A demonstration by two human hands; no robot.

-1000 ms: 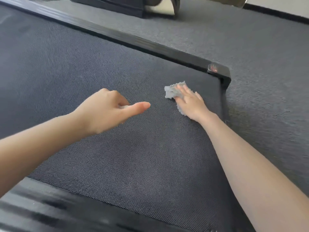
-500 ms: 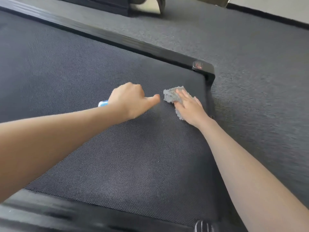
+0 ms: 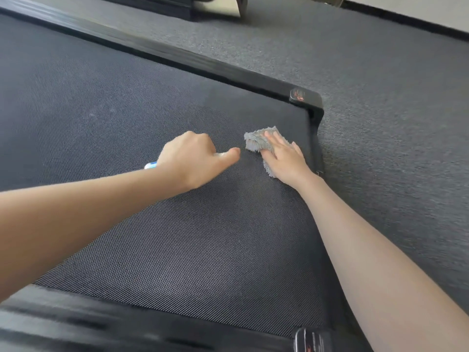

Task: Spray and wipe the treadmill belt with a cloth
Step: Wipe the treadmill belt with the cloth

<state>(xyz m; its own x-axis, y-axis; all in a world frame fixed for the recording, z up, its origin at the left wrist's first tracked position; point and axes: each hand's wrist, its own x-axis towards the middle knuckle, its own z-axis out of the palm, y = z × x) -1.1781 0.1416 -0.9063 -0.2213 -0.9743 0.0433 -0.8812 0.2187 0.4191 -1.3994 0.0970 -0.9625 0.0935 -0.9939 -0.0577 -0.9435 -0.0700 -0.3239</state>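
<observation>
The dark textured treadmill belt (image 3: 177,250) fills most of the head view. A small grey fluffy cloth (image 3: 256,141) lies on it near the far right corner. My right hand (image 3: 284,156) presses flat on the cloth with straight fingers. Just left of it, my left hand (image 3: 195,161) is curled round a small spray bottle (image 3: 151,165); only its white and blue end shows behind the wrist, and the thumb points toward the cloth.
Black side rails (image 3: 152,50) frame the belt, with end caps at the far corner (image 3: 304,97) and the near edge (image 3: 312,339). Grey carpet (image 3: 393,123) lies to the right. A dark machine base (image 3: 157,6) stands at the top.
My left hand moved forward and right, close to the cloth, and the bottle's end came into view. My right hand stayed on the cloth near the corner.
</observation>
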